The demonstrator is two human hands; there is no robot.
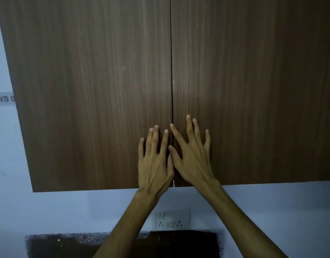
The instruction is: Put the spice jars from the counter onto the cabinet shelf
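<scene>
A wall cabinet with two brown wood-grain doors fills most of the view, and both doors are closed. My left hand (154, 161) lies flat with straight fingers on the left door (89, 90), near its lower right corner. My right hand (192, 155) lies flat with spread fingers on the right door (253, 90), just beside the centre seam. Neither hand holds anything. No spice jars and no shelf are in view.
Below the cabinet is a pale wall with a white switch and socket plate (171, 220). A dark speckled counter (71, 244) shows at the bottom edge. A label reading "WS" (4, 99) is stuck on the wall at the left.
</scene>
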